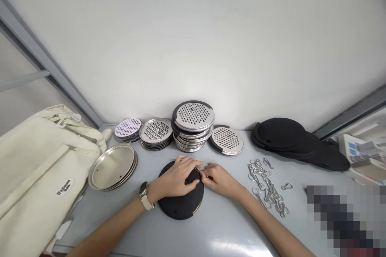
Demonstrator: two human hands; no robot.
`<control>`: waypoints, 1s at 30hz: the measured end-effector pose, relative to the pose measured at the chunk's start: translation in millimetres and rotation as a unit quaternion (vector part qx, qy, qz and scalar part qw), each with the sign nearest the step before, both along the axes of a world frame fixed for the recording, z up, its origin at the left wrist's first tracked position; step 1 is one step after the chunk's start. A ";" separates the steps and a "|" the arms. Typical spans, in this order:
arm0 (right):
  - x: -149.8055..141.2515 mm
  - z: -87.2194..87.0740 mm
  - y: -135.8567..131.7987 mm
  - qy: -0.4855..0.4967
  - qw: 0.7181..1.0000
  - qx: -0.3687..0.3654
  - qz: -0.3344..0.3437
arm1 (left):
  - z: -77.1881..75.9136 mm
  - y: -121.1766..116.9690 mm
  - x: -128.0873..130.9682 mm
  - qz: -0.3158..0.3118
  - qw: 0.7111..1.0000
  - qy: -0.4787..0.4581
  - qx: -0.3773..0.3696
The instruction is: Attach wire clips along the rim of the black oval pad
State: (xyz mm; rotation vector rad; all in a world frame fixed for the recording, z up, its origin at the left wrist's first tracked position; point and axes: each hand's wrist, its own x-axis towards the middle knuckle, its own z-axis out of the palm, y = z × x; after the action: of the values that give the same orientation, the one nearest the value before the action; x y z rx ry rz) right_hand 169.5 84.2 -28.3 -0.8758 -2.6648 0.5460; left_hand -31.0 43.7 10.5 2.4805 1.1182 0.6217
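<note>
A round black disc [177, 204] lies flat on the grey table, with a thin yellowish rim showing at its lower right. Across its top, my left hand [181, 176] grips it, thumb and fingers curved towards the right edge. My right hand [218, 178] pinches at that same edge, fingertips close to my left fingers. Between the two hands a small shiny metal clip [197, 169] shows, mostly covered by fingers. Similar loose wire snap clips [271, 196] lie in a heap to the right of my right forearm.
Along the wall stand stacks of perforated metal discs [194, 114], another such disc [227, 140], and a purple one [128, 128]. Plain metal plates [111, 166] and a cream bag [39, 176] are at left. Black discs [280, 134] overlap at right, near a box [362, 152].
</note>
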 end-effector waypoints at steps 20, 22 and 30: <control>1.4 1.5 -1.3 -0.009 1.000 -0.006 -0.006 | -5.4 0.1 -2.3 -0.008 1.000 0.007 -0.011; 1.3 2.3 -1.5 -0.011 1.000 -0.009 -0.005 | -4.4 -0.1 -2.3 -0.012 1.000 0.008 -0.008; 0.8 1.0 -1.5 -0.009 1.000 -0.007 -0.004 | -2.7 -0.8 -1.8 -0.020 0.999 0.024 -0.011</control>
State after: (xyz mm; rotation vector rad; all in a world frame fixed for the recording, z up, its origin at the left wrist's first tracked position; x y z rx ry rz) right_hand 170.3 82.7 -27.3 -0.8992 -2.6763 0.5582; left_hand -32.9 42.9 7.8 2.5057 1.0848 0.5378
